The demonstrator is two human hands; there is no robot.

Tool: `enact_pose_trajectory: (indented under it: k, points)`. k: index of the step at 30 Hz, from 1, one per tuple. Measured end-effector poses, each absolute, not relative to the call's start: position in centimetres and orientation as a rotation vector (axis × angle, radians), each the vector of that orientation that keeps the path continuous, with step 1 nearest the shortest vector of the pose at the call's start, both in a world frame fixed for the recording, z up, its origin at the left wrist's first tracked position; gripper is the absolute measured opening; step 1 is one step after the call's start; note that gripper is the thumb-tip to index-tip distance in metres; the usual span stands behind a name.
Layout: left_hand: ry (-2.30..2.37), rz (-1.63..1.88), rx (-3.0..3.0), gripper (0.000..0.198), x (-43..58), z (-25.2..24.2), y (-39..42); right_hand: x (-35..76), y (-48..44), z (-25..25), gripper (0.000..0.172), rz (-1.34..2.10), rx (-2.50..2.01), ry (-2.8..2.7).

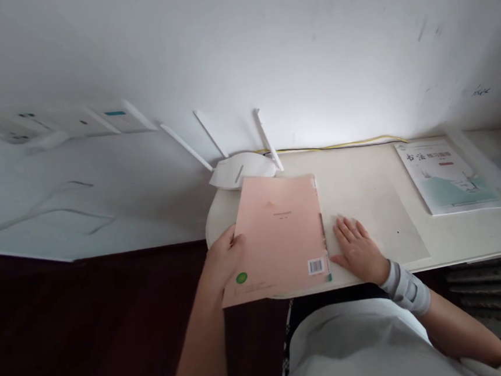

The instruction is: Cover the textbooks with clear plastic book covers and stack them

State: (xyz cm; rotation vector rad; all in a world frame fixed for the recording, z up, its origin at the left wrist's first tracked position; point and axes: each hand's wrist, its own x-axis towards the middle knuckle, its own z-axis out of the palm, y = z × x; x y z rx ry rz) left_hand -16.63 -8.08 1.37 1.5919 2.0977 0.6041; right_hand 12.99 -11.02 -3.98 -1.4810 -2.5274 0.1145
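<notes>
A pink paperback book [280, 232] lies back cover up on the white desk [364, 189], with a barcode and a green sticker near its front edge. My left hand [224, 257] grips the book's left edge, fingers curled round it. Flat on the desk just right of the book rests my right hand [356, 246], fingers stretched out and holding nothing. A grey band [406, 288] wraps that wrist.
A white router [242, 168] with three antennas stands behind the book against the wall. A white and teal workbook [449, 175] lies at the desk's right. A yellow cable [352, 143] runs along the wall. Wall sockets [65, 125] sit to the left.
</notes>
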Motion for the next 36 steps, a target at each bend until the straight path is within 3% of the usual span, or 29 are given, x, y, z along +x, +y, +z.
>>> enact_pose_trajectory:
  k: [9,17,24,28,31,34,36]
  points:
    - [2.272,0.471,1.936,0.036,-15.6,0.6,-8.4,13.2,-11.2,-4.0,0.068,-0.005,-1.473,-2.610]
    - [2.198,0.600,1.905,0.041,-14.8,-0.6,-8.3,13.1,-11.3,-3.8,0.070,0.002,-1.446,-2.634]
    - [2.103,0.694,1.602,0.047,-15.1,2.3,-9.8,12.7,-11.3,-2.9,0.067,0.018,-1.450,-2.612]
    - [1.642,0.917,1.232,0.059,-15.8,4.6,-10.8,12.6,-11.2,-3.0,0.067,0.139,-1.404,-2.605]
    - [1.430,1.094,1.244,0.053,-13.0,6.1,-10.7,13.2,-11.0,-2.9,0.059,0.357,-1.344,-2.430]
    - [1.223,0.914,1.612,0.047,-7.1,6.7,-10.1,15.1,-10.6,-1.9,0.055,0.710,-1.255,-1.987]
    - [1.011,0.780,1.921,0.053,-2.8,6.3,-10.0,16.9,-10.2,-0.9,0.056,0.850,-1.246,-1.675]
